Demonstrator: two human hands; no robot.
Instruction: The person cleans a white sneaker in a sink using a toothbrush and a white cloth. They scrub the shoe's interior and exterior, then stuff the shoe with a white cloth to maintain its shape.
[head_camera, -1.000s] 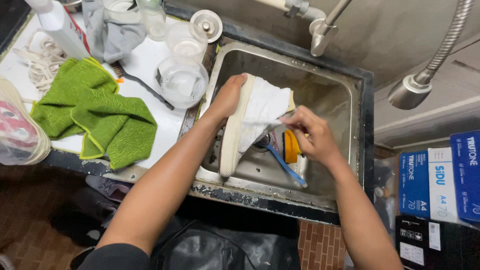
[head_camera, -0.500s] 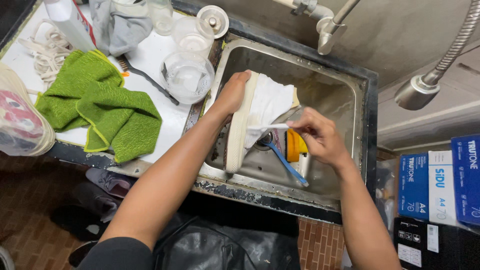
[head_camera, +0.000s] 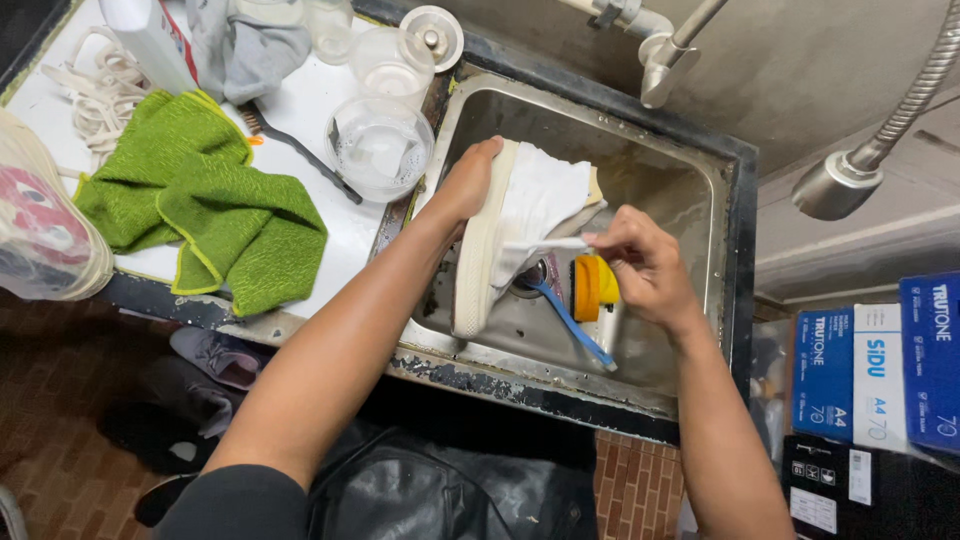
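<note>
- a white canvas shoe (head_camera: 530, 215) stands on its side in the steel sink (head_camera: 700, 215), its pale rubber sole turned to the left and its toe pointing far.
- the left hand (head_camera: 465, 185) is closed on the shoe at the toe end, palm against the sole, fingers wrapped round the far edge.
- the right hand (head_camera: 645, 265) is closed round the thin white handle of a brush (head_camera: 545, 243), whose other end lies against the canvas side of the shoe; the bristle end is too small to make out.
- under the shoe, near the drain, a blue-handled brush (head_camera: 572, 325) lies slanting toward the near right, and a yellow and orange sponge-like thing (head_camera: 590, 287) sits just beside it, below the right hand.
- the sink's near rim is stained and flaking; a tap spout (head_camera: 660, 65) hangs over its far edge, and a metal shower head (head_camera: 835, 185) on a flexible hose hangs to the right.
- on the white worktop (head_camera: 300, 110) left of the sink, a clear glass bowl (head_camera: 380, 148) stands just beside the sink's edge, with a clear cup (head_camera: 390, 65) and a round lid (head_camera: 430, 35) farther off.
- a dark-handled brush (head_camera: 300, 150) lies between the bowl and a crumpled green cloth (head_camera: 200, 215), which hangs over the near edge of the worktop.
- a grey cloth (head_camera: 250, 50) and a tangle of white laces (head_camera: 100, 95) lie at the far left.
- blue paper packs (head_camera: 880, 370) are stacked at the right.
</note>
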